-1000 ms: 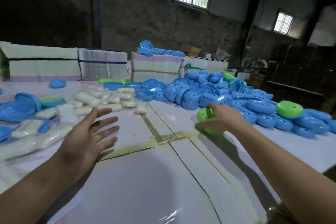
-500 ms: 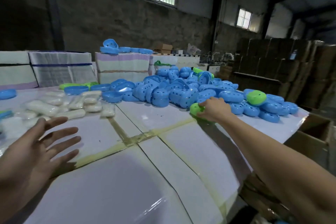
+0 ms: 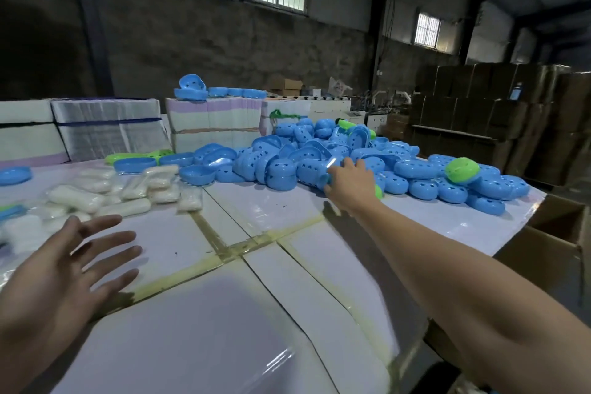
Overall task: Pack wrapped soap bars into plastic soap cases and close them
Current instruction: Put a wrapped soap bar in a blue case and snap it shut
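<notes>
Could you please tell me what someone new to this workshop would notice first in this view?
Most likely the big heap of blue soap cases at the far right of the white table, with a bright green case lying on it. The right hand reaches into the heap's near edge, its grip unclear, while the left hand hovers open near the wrapped soap bars on the left.

A white desk (image 3: 198,323), taped at its seams, carries wrapped soaps (image 3: 128,192) at left and heaped blue cases (image 3: 351,160) at right.
</notes>
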Demonstrator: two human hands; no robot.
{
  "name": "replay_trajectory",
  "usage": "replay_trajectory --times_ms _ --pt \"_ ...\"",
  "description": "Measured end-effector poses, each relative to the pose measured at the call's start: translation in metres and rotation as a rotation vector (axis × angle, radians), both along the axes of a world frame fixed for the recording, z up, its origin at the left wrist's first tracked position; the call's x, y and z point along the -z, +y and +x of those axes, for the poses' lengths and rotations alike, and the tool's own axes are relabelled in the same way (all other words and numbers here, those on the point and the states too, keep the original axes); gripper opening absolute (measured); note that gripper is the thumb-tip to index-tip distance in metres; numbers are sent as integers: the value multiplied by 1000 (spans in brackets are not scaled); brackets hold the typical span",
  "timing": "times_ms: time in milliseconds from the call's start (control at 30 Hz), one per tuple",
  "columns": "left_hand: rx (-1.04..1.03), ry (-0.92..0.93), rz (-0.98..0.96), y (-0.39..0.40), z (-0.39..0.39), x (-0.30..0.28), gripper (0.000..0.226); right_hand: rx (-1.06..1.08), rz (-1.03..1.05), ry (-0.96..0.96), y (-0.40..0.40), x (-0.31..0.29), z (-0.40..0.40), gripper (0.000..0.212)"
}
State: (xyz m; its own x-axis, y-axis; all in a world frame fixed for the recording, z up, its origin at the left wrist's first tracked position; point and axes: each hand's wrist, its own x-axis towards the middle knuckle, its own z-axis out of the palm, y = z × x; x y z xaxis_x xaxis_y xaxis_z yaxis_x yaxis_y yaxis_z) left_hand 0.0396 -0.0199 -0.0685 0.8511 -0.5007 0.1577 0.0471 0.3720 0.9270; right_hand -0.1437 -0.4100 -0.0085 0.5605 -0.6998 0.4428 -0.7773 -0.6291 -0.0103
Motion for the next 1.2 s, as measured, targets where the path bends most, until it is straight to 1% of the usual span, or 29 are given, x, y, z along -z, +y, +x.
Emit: replay_trajectory --times_ms 33,133,200,267,333,467,533,600,700,767,800,833,933,967,1067,1133,1200 --pt "36 -33 0 -1 1 -1 51 -54 4 -39 11 -2 11 38" --pt "74 48 34 -1 -7 -13 47 -241 75 -184 56 -8 48 36" --pt "44 93 48 1 -14 -21 48 -387 160 -303 95 -11 76 34" --pt "-4 80 53 2 -22 -29 45 -551 266 -418 141 -12 102 31" --pt "-52 98 56 4 -27 -35 43 -704 424 -523 190 -13 126 27" --pt "-207 134 29 6 -27 -46 32 -925 894 -740 270 -11 159 17" --pt "-270 138 30 8 -25 -49 27 -984 1041 -827 291 3 165 14" --pt "-327 140 46 10 -20 -49 26 -1007 1136 -834 301 23 167 16" --pt "-378 148 111 13 -11 -52 22 -1004 1157 -813 299 37 169 18" --pt "-410 97 188 19 -4 -56 18 -971 1163 -833 293 36 170 21" --pt "-425 48 236 23 -1 -59 16 -960 1155 -826 291 35 170 21" --pt "-450 -38 306 29 4 -60 14 -962 1135 -809 289 35 169 21" --pt "-575 -391 647 50 22 -65 11 -1005 1079 -734 289 39 166 18" --pt "-600 -456 763 58 30 -67 11 -1022 1060 -714 290 39 166 17" --pt "-563 -503 1115 84 57 -74 17 -1068 999 -654 291 41 164 16" --pt "-535 -512 1393 104 78 -76 29 -1111 943 -624 293 41 162 17" --pt "-558 -468 1541 124 94 -74 43 -1150 900 -604 295 41 161 19"
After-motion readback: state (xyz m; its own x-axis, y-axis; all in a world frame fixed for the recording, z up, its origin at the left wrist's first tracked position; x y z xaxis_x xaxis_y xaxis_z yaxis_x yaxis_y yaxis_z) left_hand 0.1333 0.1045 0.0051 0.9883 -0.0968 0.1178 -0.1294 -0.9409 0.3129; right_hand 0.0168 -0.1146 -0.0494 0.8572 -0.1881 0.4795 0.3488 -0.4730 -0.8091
